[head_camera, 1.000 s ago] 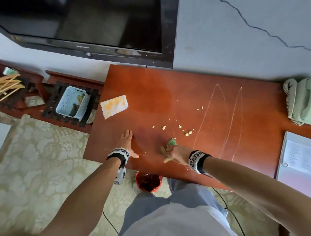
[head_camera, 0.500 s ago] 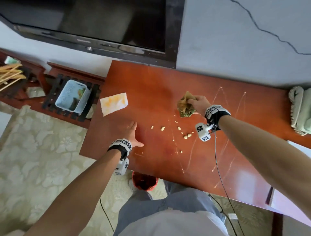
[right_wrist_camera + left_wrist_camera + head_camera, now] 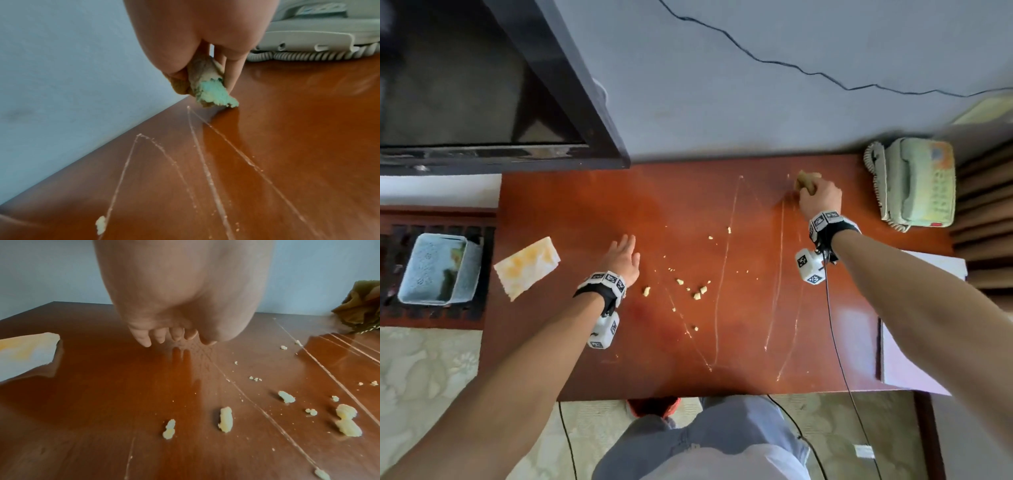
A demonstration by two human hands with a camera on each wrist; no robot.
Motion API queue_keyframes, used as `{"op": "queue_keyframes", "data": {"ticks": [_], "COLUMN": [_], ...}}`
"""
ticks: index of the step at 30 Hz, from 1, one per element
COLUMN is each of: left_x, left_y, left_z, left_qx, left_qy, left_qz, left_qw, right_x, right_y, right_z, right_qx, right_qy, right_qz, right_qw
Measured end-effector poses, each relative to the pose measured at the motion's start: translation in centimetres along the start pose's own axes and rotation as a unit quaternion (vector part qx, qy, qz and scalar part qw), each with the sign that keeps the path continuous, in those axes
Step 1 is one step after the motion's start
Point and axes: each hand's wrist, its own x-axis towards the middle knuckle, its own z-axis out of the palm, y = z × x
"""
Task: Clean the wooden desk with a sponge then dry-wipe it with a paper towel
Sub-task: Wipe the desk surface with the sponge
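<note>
My right hand (image 3: 816, 195) grips a worn brown and green sponge (image 3: 804, 181) and holds it down on the far right part of the wooden desk (image 3: 571, 212), near the wall. In the right wrist view the sponge (image 3: 207, 87) is squeezed between thumb and fingers, its green edge touching the wood. My left hand (image 3: 621, 255) rests flat on the desk's left half with straight fingers (image 3: 144, 339). A stained paper towel (image 3: 527, 265) lies near the desk's left edge. Yellow crumbs (image 3: 698, 293) and pale streaks (image 3: 724, 274) mark the middle of the desk.
A pale green telephone (image 3: 916, 181) stands at the desk's far right corner, close to the sponge. White papers (image 3: 914, 349) lie at the right front. A television (image 3: 482, 85) hangs above the left. A light blue basket (image 3: 436, 270) sits on a low rack left of the desk.
My right hand has carried the sponge from the desk's front edge up and to the right, to the far right by the telephone. The left hand has stayed flat on the desk.
</note>
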Motion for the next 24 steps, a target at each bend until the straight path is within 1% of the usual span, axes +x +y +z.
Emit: {"op": "queue_keyframes", "data": {"ticks": [2, 4, 6, 8, 12, 14, 17, 19, 20, 22, 24], "left_x": [0.7, 1.0, 1.0, 1.0, 1.2, 1.3, 2.5, 3.0, 3.1, 3.1, 2.8], "left_y": [0.6, 0.8, 0.9, 0.9, 0.5, 0.9, 1.3, 1.7, 1.9, 2.1, 2.1], "left_z": [-0.3, -0.2, 0.0, -0.4, -1.1, -1.5, -2.9, -3.7, -3.9, -4.1, -4.1], "left_qx": [0.028, 0.043, 0.056, 0.063, 0.087, 0.093, 0.113, 0.097, 0.094, 0.083, 0.075], "left_qy": [-0.026, -0.045, -0.049, -0.057, -0.079, -0.100, -0.139, -0.136, -0.134, -0.146, -0.174], "left_qz": [-0.012, -0.018, -0.022, -0.025, -0.021, -0.022, -0.040, -0.043, -0.040, -0.047, -0.075], "left_qw": [0.999, 0.998, 0.997, 0.996, 0.993, 0.990, 0.983, 0.985, 0.986, 0.985, 0.979], "right_x": [1.1, 1.6, 1.6, 1.4, -0.9, -3.1, -6.9, -9.0, -9.7, -10.0, -8.8], "right_y": [1.3, 2.2, 2.3, 1.8, -0.2, -1.0, -1.9, -2.7, -3.1, -3.9, -4.0], "right_z": [0.7, 2.1, 3.9, 5.2, 7.5, 8.6, 10.4, 11.3, 11.5, 10.6, 8.6], "right_qx": [-0.025, -0.048, -0.066, -0.062, -0.085, -0.085, -0.098, -0.091, -0.080, -0.036, 0.034], "right_qy": [-0.005, -0.026, -0.032, -0.021, -0.004, -0.012, -0.064, -0.105, -0.118, -0.140, -0.107], "right_qz": [0.030, 0.039, 0.023, 0.001, -0.096, -0.138, -0.221, -0.249, -0.252, -0.224, -0.170], "right_qw": [0.999, 0.998, 0.997, 0.998, 0.992, 0.987, 0.968, 0.958, 0.957, 0.964, 0.979]}}
